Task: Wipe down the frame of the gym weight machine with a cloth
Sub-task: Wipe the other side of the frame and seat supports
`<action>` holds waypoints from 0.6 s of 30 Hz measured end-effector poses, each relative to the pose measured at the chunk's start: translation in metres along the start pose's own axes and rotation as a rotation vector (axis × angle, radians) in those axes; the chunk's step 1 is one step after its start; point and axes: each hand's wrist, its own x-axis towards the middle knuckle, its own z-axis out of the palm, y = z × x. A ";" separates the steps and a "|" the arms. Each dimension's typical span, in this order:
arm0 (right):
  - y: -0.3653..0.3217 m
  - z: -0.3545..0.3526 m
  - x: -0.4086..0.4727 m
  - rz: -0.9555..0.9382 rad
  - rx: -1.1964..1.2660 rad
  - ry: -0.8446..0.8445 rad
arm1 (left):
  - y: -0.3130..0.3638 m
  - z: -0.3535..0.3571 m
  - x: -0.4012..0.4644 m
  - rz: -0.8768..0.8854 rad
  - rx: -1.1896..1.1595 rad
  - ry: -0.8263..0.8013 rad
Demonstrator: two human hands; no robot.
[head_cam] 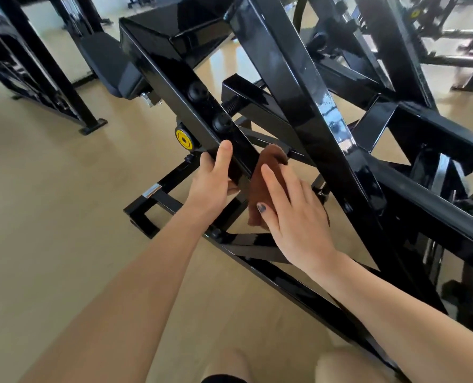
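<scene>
My left hand [213, 181] grips the glossy black steel frame bar [174, 87]; my right hand [293, 214], fingers straight, apparently presses the brown cloth [265, 161] against it.

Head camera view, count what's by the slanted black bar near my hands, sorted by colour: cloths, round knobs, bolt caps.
Brown: 1, the cloth under the right hand
Yellow: 1, the round knob
Black: 2, the bolt caps on the bar that the left hand grips
Total: 4
</scene>
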 end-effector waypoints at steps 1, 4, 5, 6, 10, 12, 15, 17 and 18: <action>0.000 -0.001 0.002 -0.009 0.004 -0.003 | 0.002 0.000 -0.001 -0.008 -0.001 -0.011; 0.000 -0.003 0.016 -0.051 0.020 -0.020 | 0.010 -0.002 -0.007 -0.043 -0.006 -0.026; -0.001 -0.003 0.023 -0.069 0.020 -0.018 | 0.011 -0.003 -0.007 -0.051 0.012 -0.038; -0.003 -0.002 0.033 -0.087 0.020 -0.009 | 0.013 -0.004 -0.009 -0.055 0.037 -0.051; -0.017 -0.003 0.064 -0.108 0.075 0.019 | 0.013 -0.007 -0.009 -0.084 0.156 -0.048; -0.017 -0.004 0.066 -0.114 0.109 0.016 | 0.016 -0.007 -0.013 -0.140 0.066 -0.038; -0.015 -0.003 0.065 -0.107 0.135 0.042 | 0.012 -0.006 -0.017 -0.226 -0.077 -0.015; -0.016 0.000 0.064 -0.092 0.134 0.067 | 0.013 -0.005 -0.021 -0.234 -0.058 -0.031; -0.017 0.002 0.063 -0.093 0.133 0.074 | 0.016 -0.004 -0.022 -0.211 -0.023 -0.062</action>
